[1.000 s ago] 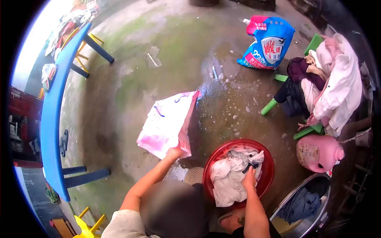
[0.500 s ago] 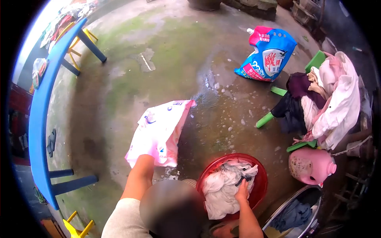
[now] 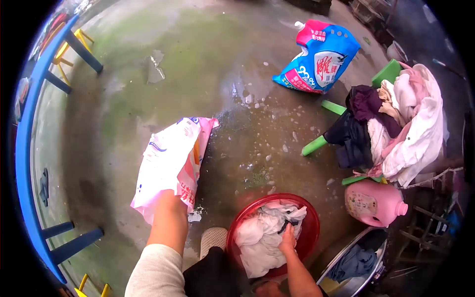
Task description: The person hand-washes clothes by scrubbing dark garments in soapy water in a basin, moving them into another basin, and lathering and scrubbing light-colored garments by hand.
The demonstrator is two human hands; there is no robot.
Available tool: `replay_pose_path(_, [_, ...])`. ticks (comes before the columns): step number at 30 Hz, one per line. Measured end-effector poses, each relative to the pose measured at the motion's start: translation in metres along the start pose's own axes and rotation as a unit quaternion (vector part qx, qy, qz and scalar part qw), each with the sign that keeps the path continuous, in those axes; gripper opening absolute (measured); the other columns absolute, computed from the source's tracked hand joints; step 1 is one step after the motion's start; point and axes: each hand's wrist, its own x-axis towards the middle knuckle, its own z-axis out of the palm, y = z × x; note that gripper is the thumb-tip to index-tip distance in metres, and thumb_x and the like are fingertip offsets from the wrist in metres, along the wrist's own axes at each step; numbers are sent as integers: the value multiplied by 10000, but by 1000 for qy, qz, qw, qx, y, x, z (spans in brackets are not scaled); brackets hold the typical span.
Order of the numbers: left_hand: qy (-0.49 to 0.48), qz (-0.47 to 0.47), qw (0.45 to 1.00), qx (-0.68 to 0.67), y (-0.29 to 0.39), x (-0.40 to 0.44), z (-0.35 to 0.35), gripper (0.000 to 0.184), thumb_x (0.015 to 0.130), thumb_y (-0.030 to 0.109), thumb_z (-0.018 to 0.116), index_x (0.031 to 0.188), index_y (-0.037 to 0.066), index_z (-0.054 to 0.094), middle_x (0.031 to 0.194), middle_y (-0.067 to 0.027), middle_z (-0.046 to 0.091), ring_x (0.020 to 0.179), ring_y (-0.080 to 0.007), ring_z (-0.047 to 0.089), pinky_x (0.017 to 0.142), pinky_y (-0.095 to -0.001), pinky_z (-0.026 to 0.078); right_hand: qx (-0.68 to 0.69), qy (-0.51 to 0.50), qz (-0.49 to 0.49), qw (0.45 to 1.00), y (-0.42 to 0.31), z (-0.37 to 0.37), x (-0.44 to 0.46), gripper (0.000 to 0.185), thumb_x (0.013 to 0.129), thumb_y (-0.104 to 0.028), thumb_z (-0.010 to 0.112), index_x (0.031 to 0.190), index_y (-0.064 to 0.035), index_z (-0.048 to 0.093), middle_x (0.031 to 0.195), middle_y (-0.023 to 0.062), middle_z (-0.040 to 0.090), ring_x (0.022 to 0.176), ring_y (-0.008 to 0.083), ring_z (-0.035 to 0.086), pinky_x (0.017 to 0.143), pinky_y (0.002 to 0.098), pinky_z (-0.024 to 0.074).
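A pink-and-white plastic bag (image 3: 166, 161) lies on the wet floor. My left hand (image 3: 169, 200) has gone into its near end up to the wrist, so its fingers are hidden. To the right, a red basin (image 3: 312, 232) holds crumpled white cloth (image 3: 260, 240). My right hand (image 3: 287, 238) is at the basin's right side, its fingers closed on the cloth beside a small dark strip.
A blue detergent bag (image 3: 321, 59) stands at the upper right. Clothes (image 3: 418, 123) cover a green stool (image 3: 314, 145). Nearby are a pink jug (image 3: 374, 204) and a metal basin (image 3: 349, 287) with dark cloth. A long blue bench (image 3: 24, 148) runs along the left.
My left hand has gone from the outer edge of the pink-and-white bag to inside it. My right hand stays at the white cloth. The whole view has shifted.
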Motion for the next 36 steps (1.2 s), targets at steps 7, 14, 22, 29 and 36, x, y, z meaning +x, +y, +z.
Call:
replay_pose_path(7, [-64, -31, 997, -33, 9, -24, -5, 267, 884, 276, 562, 1004, 40, 591, 910, -144, 600, 773, -249, 582, 624, -367, 458, -3, 21, -13, 1000, -4, -2, -1, 855, 609, 86, 694, 1330, -107, 277, 1241, 151, 404, 1073, 383, 539, 836, 457, 475])
replay_pose_path(14, [-133, -70, 987, -56, 30, -63, -27, 227, 888, 257, 569, 965, 45, 597, 850, -129, 604, 704, -233, 587, 559, -359, 463, 3, 56, -41, 998, 7, 13, 5, 789, 640, 78, 672, 1306, -105, 291, 1222, 164, 414, 1036, 405, 547, 814, 473, 476])
replay_pose_path(22, [-231, -130, 961, -80, 44, -100, -30, 189, 894, 236, 577, 920, 50, 604, 781, -112, 608, 625, -215, 592, 484, -350, 468, 45, 63, -69, 995, 2, 4, -4, 669, 772, 41, 568, 1359, -97, 279, 1257, 203, 404, 1033, 435, 534, 821, 496, 457])
replay_pose_path(29, [-225, -55, 972, 35, 121, -282, -19, 266, 964, 332, 514, 914, 81, 588, 592, 26, 480, 429, -89, 445, 354, -231, 351, 48, 71, -31, 996, 5, 14, 6, 691, 681, 75, 614, 1286, -121, 344, 1312, 213, 400, 1084, 450, 530, 868, 486, 470])
replay_pose_path(36, [-449, 239, 763, 400, 60, -303, 127, 365, 993, 294, 457, 1180, 8, 588, 1094, -91, 647, 1013, -171, 582, 901, -305, 451, 245, 6, -52, 968, 15, 4, 8, 633, 741, -109, 626, 1336, -115, 411, 1352, 196, 439, 1236, 363, 464, 997, 423, 407])
